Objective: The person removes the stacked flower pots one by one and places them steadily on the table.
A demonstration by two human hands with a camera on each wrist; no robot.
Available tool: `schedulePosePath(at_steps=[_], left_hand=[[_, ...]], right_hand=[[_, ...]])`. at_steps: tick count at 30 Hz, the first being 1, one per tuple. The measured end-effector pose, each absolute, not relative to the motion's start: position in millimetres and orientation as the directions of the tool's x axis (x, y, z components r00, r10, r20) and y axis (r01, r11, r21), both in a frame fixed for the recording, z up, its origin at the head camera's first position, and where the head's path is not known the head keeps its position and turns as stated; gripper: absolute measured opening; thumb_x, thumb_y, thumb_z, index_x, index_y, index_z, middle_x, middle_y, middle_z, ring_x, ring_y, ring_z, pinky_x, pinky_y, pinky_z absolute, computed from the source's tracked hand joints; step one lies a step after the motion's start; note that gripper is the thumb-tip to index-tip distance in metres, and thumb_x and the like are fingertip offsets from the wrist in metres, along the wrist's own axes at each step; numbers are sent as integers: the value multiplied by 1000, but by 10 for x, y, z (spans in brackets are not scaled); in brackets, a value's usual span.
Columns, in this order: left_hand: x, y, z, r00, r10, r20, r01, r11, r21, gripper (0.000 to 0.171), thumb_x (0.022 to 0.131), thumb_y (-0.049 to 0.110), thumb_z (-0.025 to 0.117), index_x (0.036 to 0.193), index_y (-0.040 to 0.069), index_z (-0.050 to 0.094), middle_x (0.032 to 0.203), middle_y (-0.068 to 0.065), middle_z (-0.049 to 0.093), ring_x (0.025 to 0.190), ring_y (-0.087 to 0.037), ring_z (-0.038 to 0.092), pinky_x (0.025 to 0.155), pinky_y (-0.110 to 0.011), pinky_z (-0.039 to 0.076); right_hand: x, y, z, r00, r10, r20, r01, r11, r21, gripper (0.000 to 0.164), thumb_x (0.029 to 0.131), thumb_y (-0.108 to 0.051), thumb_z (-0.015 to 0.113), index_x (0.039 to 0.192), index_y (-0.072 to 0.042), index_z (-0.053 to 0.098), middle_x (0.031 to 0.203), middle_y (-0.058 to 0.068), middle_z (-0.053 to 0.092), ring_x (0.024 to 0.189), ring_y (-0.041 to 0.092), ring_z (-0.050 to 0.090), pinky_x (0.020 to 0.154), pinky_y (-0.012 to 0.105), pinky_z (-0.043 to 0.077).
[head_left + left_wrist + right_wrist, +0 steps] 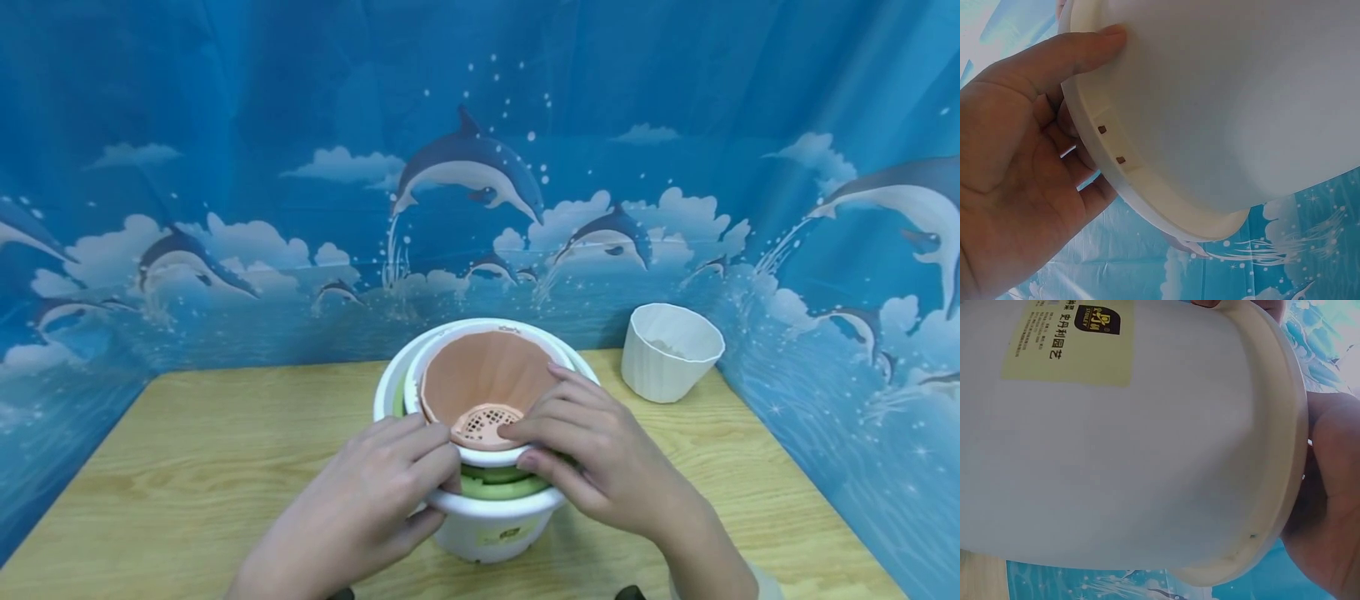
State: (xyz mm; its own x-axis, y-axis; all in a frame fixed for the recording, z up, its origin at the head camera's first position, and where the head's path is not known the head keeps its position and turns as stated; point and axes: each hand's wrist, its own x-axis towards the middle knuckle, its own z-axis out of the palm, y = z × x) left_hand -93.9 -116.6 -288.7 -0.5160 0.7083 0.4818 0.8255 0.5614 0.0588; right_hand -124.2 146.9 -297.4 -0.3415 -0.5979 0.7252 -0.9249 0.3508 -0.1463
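Note:
Several flowerpots stand nested on the table in the head view. The outer white flowerpot (487,533) has a label (1072,347) on its wall. Within it sit a green flowerpot (504,488), an inner white flowerpot (487,457) and, innermost, a terracotta-coloured flowerpot (480,367) with a perforated bottom. My left hand (375,487) grips the near left rims; in the left wrist view its thumb (1094,51) lies against the outer white flowerpot below its rim. With fingers inside the terracotta flowerpot and thumb outside, my right hand (600,450) pinches the inner rims.
An off-white fluted pot (667,375) stands tilted-looking at the table's back right. A wood-patterned table (225,450) bears everything. A blue curtain (300,83) printed with dolphins rises behind the table and along both sides.

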Motion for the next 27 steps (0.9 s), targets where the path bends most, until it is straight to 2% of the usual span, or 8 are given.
schedulePosePath(at_steps=[20,27], left_hand=[[-951,-1166,-2897,-490,716,497,838,545,42,29,78,24,84,88,24,57,94,14,55,83,-5,49,74,-28,51],[-950,-1165,-2905,-493,716,494,837,546,43,30,77,23,85,88,24,57,90,15,52,80,-5,46,71,-26,49]], right_hand=[[-1227,1443,-2960,-292,-534,794,-949,267,-169,25,93,-24,69,115,-11,71,100,-2,71,98,14,63,117,47,33],[-1205,1414,-2937,-245,-506,827,-959,249,-132,27,91,-23,72,115,-9,72,99,0,71,96,15,63,117,47,33]])
